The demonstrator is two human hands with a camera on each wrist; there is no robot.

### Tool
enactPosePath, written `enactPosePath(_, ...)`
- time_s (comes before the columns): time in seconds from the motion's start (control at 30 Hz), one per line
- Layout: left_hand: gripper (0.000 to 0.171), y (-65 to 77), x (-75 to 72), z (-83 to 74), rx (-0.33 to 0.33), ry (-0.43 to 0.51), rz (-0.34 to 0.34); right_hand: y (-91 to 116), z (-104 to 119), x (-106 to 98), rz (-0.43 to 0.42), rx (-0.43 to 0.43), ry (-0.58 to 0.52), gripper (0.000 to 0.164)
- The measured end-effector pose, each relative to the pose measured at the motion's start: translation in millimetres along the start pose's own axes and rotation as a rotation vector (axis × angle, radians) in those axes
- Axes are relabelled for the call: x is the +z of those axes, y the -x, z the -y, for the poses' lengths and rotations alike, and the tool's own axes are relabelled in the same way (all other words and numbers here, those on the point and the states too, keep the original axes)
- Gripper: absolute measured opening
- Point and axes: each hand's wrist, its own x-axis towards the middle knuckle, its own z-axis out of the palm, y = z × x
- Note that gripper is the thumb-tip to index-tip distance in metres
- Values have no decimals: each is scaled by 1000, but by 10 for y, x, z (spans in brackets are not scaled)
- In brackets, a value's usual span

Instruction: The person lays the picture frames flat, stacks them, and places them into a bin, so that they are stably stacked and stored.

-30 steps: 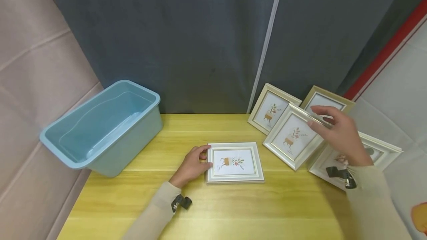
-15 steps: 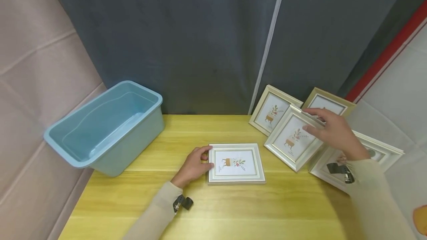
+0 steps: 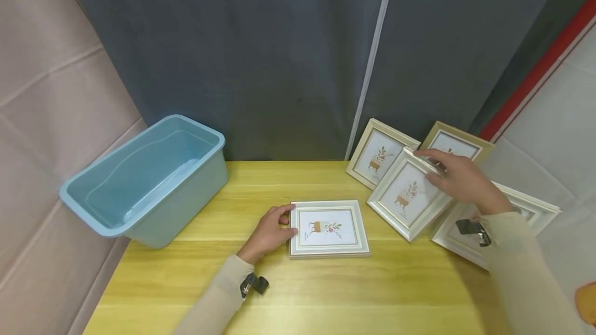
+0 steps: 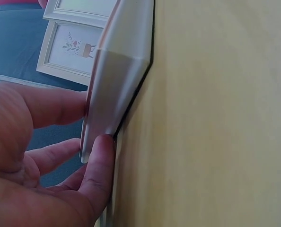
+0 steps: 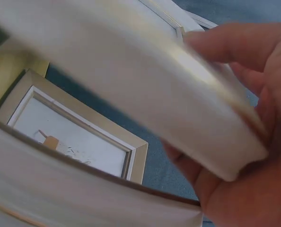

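Observation:
A white picture frame point(image 3: 363, 221) lies face up on the table, showing a plant print turned sideways. My left hand point(image 3: 268, 232) holds its left edge; up close in the left wrist view, fingertips point(image 4: 101, 146) press against its side and front rim. To the right, a second white picture frame point(image 3: 404, 198) leans back against others. My right hand point(image 3: 458, 179) grips its upper right corner, thumb on the front. In the right wrist view, this frame's pale edge point(image 5: 131, 80) runs into the hand, whose fingers partly hide behind it.
Behind the gripped frame lean a cream frame point(image 3: 359, 162) and a gold-beige frame point(image 3: 484, 150). Another white frame point(image 3: 547, 212) leans at the right, partly covered by the right arm. A blue plastic tub point(image 3: 186, 180) stands at the table's left, against the walls.
My right hand has shifted left and down along the leaning white picture frame's top edge, its fingers now closed over the corner. My left hand stays on the flat picture frame.

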Motion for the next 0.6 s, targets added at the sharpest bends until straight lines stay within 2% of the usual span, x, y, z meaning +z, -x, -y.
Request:
enactPosePath(0.17, 67, 5, -11, -1, -2, 5, 6, 6, -9, 2, 12, -25, -6, 61)
enactPosePath(0.37, 66, 14, -16, -15, -8, 9, 5, 15, -28, 34, -32, -57, -37, 58)
enactPosePath(0.6, 67, 30, -35, -14, -18, 58, 12, 58, 9, 29, -55, -43, -89, 54)
